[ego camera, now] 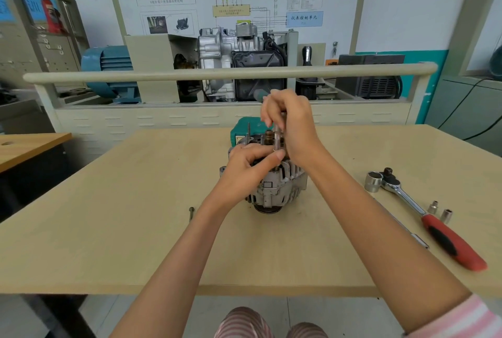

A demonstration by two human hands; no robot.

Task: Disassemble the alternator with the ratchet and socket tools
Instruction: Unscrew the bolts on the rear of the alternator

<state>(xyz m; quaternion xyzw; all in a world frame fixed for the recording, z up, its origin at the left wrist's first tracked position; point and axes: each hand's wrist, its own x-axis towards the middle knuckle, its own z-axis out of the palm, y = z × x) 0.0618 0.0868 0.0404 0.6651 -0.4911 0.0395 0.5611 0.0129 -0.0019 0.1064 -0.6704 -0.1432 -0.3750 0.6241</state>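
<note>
A grey finned alternator (279, 188) stands on the wooden table (135, 229), pulley end down. My left hand (250, 166) grips its top, thumb against a slim socket shaft (277, 140) standing upright on the alternator. My right hand (290, 123) holds a green-handled driver (260, 94) whose shaft runs down into that socket. A red-handled ratchet (423, 212) lies on the table to the right, with a large socket (374, 181) beside its head.
Two small sockets (440, 211) lie by the ratchet handle. A long extension bar (407, 229) lies left of it. A loose bolt (191, 214) rests left of the alternator. A green box (245, 127) stands behind it. A bench rail and engine trainer lie beyond.
</note>
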